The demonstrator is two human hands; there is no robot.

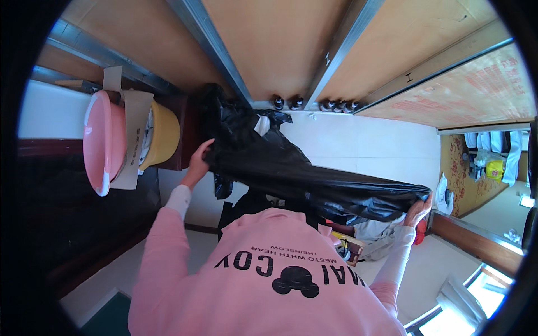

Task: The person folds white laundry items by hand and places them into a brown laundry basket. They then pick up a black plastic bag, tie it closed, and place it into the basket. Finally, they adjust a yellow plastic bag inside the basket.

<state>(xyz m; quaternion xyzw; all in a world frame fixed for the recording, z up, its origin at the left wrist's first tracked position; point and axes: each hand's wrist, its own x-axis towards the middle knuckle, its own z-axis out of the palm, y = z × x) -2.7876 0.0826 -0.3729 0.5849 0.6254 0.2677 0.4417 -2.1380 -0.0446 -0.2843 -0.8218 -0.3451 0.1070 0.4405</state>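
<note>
A large black plastic bag [294, 164] is stretched across in front of me, its right part pulled into a taut, narrow band. At its right end my right hand [419, 210] grips a gathered corner. My left hand [197, 164] holds the bag's left edge, with some fingertips hidden behind the plastic. More of the bag bunches up in loose folds beyond my left hand, towards the wooden panels. A small white patch [262, 126] shows among the folds; I cannot tell what it is.
Left, a pink plastic basin [105, 143], a cardboard piece [134, 134] and a yellow bucket [164, 136] stand by a dark red cabinet [185, 126]. Several dark bottles [296, 103] line the foot of the wooden panels [277, 46]. Pale clothes [374, 239] lie near my right forearm, beside a small box [355, 250].
</note>
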